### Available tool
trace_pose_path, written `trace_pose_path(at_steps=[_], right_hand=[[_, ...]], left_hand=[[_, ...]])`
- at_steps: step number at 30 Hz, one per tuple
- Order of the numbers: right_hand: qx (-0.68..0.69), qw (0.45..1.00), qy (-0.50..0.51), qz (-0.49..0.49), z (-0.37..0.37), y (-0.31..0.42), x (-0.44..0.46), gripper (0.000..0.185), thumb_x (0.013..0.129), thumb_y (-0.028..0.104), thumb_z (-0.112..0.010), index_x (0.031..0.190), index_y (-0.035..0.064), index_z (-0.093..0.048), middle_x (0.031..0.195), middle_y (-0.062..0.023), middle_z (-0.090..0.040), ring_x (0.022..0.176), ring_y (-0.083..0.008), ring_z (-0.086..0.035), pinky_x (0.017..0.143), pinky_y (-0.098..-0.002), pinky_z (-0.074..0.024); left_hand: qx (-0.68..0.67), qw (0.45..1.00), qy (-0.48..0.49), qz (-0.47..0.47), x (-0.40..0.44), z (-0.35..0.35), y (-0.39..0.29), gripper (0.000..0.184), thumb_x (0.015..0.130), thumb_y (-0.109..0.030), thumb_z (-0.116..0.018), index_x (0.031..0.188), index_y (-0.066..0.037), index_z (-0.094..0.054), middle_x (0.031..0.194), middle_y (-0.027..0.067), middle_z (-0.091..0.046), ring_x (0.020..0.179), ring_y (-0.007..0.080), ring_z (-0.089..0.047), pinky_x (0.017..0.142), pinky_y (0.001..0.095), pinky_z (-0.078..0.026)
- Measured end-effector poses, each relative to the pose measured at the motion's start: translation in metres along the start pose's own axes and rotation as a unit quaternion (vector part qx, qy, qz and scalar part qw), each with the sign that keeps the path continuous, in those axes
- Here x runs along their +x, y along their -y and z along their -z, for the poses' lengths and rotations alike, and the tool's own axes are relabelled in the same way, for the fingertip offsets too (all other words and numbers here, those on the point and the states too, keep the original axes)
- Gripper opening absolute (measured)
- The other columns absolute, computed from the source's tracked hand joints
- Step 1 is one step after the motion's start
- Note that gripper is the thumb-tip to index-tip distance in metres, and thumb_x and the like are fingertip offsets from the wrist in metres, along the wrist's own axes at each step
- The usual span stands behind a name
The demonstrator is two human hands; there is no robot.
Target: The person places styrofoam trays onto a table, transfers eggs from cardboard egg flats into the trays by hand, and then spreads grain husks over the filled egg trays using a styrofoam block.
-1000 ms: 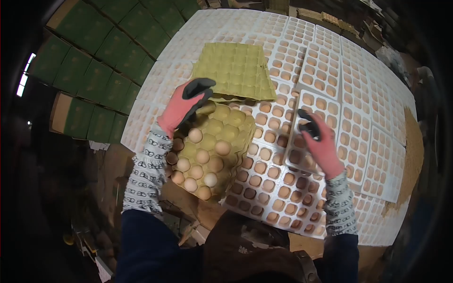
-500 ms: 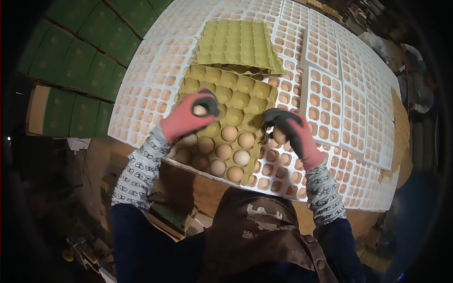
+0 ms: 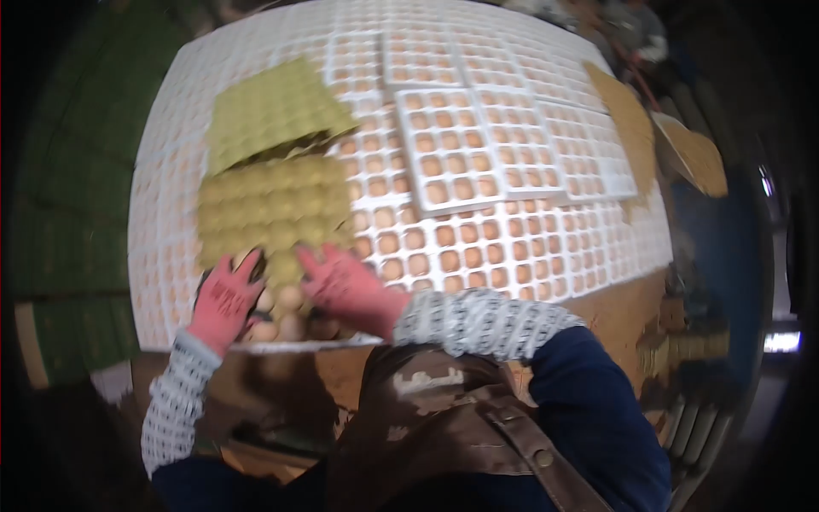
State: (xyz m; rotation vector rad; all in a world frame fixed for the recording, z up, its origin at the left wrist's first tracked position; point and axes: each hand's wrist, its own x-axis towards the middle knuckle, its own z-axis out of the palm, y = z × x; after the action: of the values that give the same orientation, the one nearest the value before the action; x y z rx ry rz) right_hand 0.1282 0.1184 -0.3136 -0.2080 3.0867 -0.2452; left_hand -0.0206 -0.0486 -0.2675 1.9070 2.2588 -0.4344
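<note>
A broad spread of white trays (image 3: 433, 247) filled with eggs covers the surface from near to far. Along the dim left side stand green boxes (image 3: 77, 341), and at the near edge, in the middle, is the person's brown apron (image 3: 426, 435). A yellow-green pulp tray (image 3: 273, 209) lies on the near left part of the spread, its far cups bare; just beyond it sits a second pulp tray (image 3: 269, 107), slightly tilted. To the right of both, a raised white tray (image 3: 414, 162) rests on the others. The gloved right hand (image 3: 350, 290) is over the near right part of the pulp tray, fingers spread; the left hand (image 3: 223, 303) is at its near left, thumb and forefinger apart. Blur hides whether either holds anything; I cannot tell. Smallest are the loose eggs (image 3: 291, 297), in the pulp tray's near cups, between the hands.
</note>
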Motion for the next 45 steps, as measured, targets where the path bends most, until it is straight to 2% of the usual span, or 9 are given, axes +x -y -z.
trace_pose_path(at_steps=[9, 14, 28, 30, 35, 39, 41, 42, 45], right_hand=[[0.760, 0.475, -0.143, -0.419, 0.027, -0.150, -0.201, 0.044, 0.095, 0.030, -0.047, 0.131, 0.0051, -0.045, 0.104, -0.0095, -0.061, 0.083, -0.0163, -0.062, 0.073, -0.0263, -0.0494], [0.501, 0.516, -0.435, -0.541, 0.020, -0.348, -0.399, 0.047, 0.094, 0.040, -0.049, 0.118, 0.0000, -0.057, 0.091, -0.0057, -0.061, 0.074, -0.0143, -0.058, 0.062, -0.0288, -0.0494], [0.163, 0.875, -0.084, -0.449, 0.006, -0.527, -0.532, 0.049, 0.084, 0.040, -0.057, 0.128, 0.0204, -0.049, 0.126, -0.0149, -0.052, 0.113, -0.0321, -0.053, 0.096, -0.0417, -0.0414], [0.237, 0.830, -0.223, -0.452, -0.002, -0.540, -0.537, 0.045, 0.087, 0.036, -0.055, 0.128, 0.0180, -0.049, 0.125, -0.0136, -0.054, 0.113, -0.0320, -0.052, 0.095, -0.0408, -0.0418], [0.176, 0.795, -0.408, -0.412, -0.057, -0.567, -0.536, 0.036, 0.087, 0.025, -0.058, 0.121, 0.0150, -0.052, 0.123, -0.0106, -0.055, 0.114, -0.0308, -0.051, 0.092, -0.0395, -0.0436], [0.325, 0.521, -0.620, -0.488, -0.046, -0.544, -0.553, 0.036, 0.089, 0.012, -0.055, 0.123, -0.0004, -0.052, 0.122, -0.0128, -0.055, 0.112, -0.0221, -0.051, 0.097, -0.0354, -0.0412], [0.366, 0.445, -0.697, -0.427, -0.055, -0.535, -0.569, 0.035, 0.093, 0.013, -0.052, 0.123, -0.0049, -0.051, 0.120, -0.0127, -0.056, 0.111, -0.0227, -0.052, 0.100, -0.0335, -0.0399], [0.401, 0.464, -0.661, -0.434, -0.060, -0.522, -0.583, 0.034, 0.095, 0.009, -0.045, 0.126, -0.0042, -0.050, 0.122, -0.0130, -0.058, 0.109, -0.0222, -0.056, 0.095, -0.0340, -0.0432], [0.543, 0.465, -0.597, -0.363, -0.060, -0.452, -0.548, 0.038, 0.096, 0.019, -0.049, 0.125, -0.0052, -0.048, 0.121, -0.0099, -0.053, 0.108, -0.0218, -0.052, 0.098, -0.0343, -0.0402]], left_hand=[[-0.658, 0.737, 0.031, 0.149, 0.063, 0.085, -0.050, 0.051, 0.086, -0.040, -0.053, 0.118, -0.001, -0.055, 0.108, 0.0124, -0.063, 0.089, 0.0222, -0.063, 0.072, 0.0306, -0.051], [-0.882, 0.456, 0.117, -0.012, 0.246, 0.074, -0.223, 0.067, 0.097, -0.054, -0.026, 0.126, 0.003, -0.048, 0.112, 0.0142, -0.061, 0.087, 0.0208, -0.064, 0.078, 0.0312, -0.053], [-0.708, 0.700, -0.081, -0.050, 0.615, 0.081, -0.497, 0.045, 0.084, -0.031, -0.065, 0.119, -0.004, -0.055, 0.108, 0.0130, -0.064, 0.096, 0.0224, -0.063, 0.080, 0.0328, -0.051], [-0.370, 0.917, -0.145, -0.038, 0.584, 0.104, -0.516, 0.054, 0.073, -0.031, -0.071, 0.122, -0.013, -0.056, 0.125, 0.0137, -0.055, 0.112, 0.0296, -0.055, 0.090, 0.0385, -0.046], [-0.392, 0.902, -0.180, -0.004, 0.566, 0.112, -0.531, 0.048, 0.078, -0.030, -0.067, 0.121, -0.011, -0.056, 0.120, 0.0126, -0.057, 0.104, 0.0267, -0.058, 0.085, 0.0376, -0.047], [-0.749, 0.656, -0.086, 0.029, 0.488, 0.111, -0.481, 0.036, 0.090, -0.024, -0.053, 0.116, 0.001, -0.055, 0.105, 0.0098, -0.062, 0.094, 0.0156, -0.057, 0.078, 0.0297, -0.048], [-0.993, 0.088, 0.032, 0.077, 0.429, 0.088, -0.455, 0.032, 0.089, -0.014, -0.045, 0.115, 0.004, -0.052, 0.110, 0.0169, -0.060, 0.108, 0.0273, -0.057, 0.092, 0.0379, -0.049], [-0.997, 0.039, 0.049, 0.053, 0.391, 0.099, -0.445, 0.031, 0.087, -0.009, -0.045, 0.114, 0.005, -0.051, 0.114, 0.0194, -0.058, 0.110, 0.0323, -0.056, 0.095, 0.0432, -0.049], [-0.824, 0.520, -0.202, 0.101, 0.290, 0.095, -0.422, 0.033, 0.088, -0.009, -0.047, 0.118, 0.003, -0.049, 0.116, 0.0186, -0.056, 0.105, 0.0293, -0.060, 0.091, 0.0394, -0.051]])
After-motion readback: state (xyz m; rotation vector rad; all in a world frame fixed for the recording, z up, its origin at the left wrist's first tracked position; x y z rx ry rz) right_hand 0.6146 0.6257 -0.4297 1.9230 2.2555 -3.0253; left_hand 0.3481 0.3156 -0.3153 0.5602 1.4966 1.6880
